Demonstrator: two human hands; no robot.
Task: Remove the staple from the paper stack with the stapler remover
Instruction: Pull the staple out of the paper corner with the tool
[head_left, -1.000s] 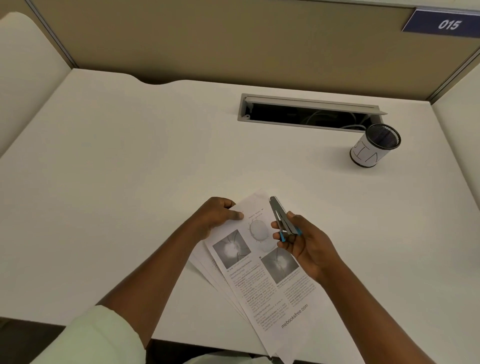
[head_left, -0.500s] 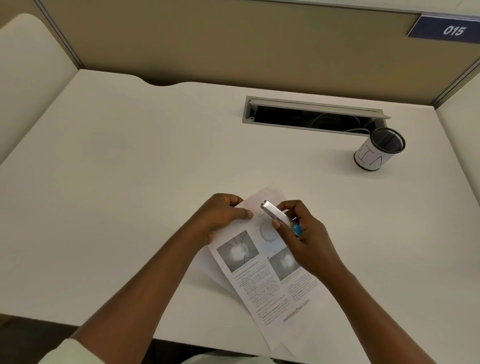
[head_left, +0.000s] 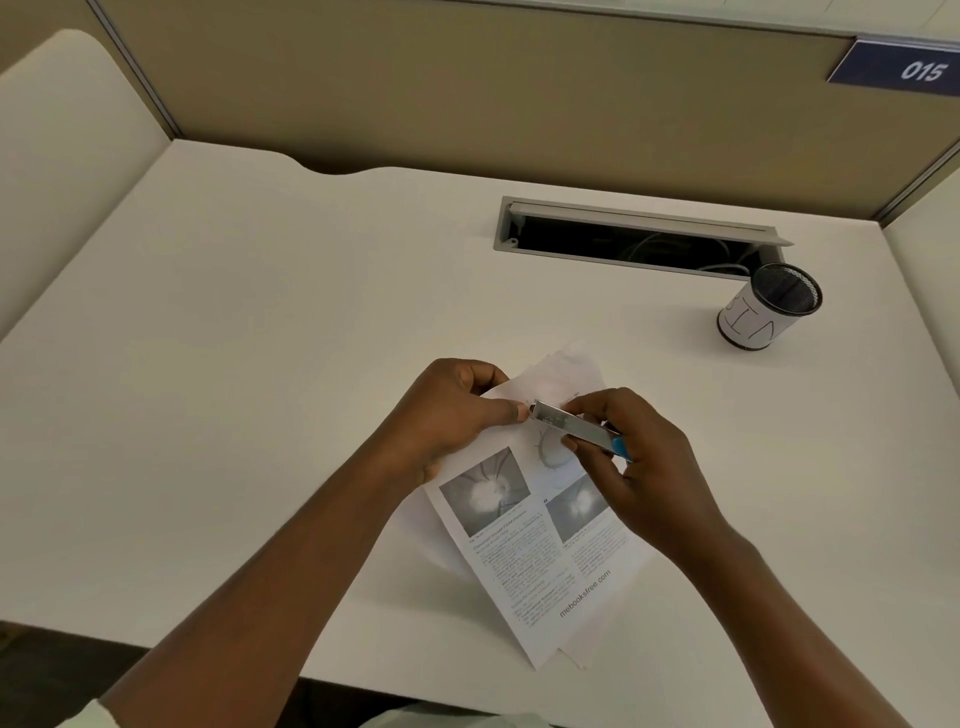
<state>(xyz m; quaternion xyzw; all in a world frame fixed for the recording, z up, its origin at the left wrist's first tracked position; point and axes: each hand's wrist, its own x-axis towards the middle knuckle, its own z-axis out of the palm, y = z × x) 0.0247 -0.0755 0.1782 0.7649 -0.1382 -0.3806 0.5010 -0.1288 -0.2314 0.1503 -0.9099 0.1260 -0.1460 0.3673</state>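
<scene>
Pinched between thumb and fingers of the right hand (head_left: 644, 467), the stapler remover (head_left: 574, 427) points its metal tip at the upper left corner of the paper stack (head_left: 550, 566) on the white desk (head_left: 260, 364), where the left hand (head_left: 457, 415) clamps that corner.

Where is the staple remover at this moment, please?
In the head view, the staple remover is held in the right hand, its tip at the paper stack's top corner beside the left hand.
</scene>
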